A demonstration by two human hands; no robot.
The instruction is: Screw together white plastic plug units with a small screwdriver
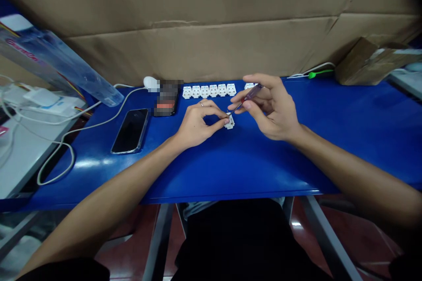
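Between thumb and fingers, my left hand (200, 124) pinches a small white plastic module (230, 124) on the blue table. My right hand (275, 107) is closed around the handle of a screwdriver (251, 94), which has a translucent purplish grip with a red part. The screwdriver's thin shaft slants down to the left, its tip at the top of the module. Whether the tip sits in a screw is too small to tell. Behind my hands stands a row of several similar white modules (209, 91). Another white module (249, 85) is partly hidden by my right hand.
On the blue table (263, 167), a phone (130, 131) and a partly blurred dark device (166, 99) lie left. A white cable (70, 158) loops there. A clear plastic bottle (75, 66) leans at far left. A cardboard box (362, 61) stands back right, near a green-tipped cable (312, 75).
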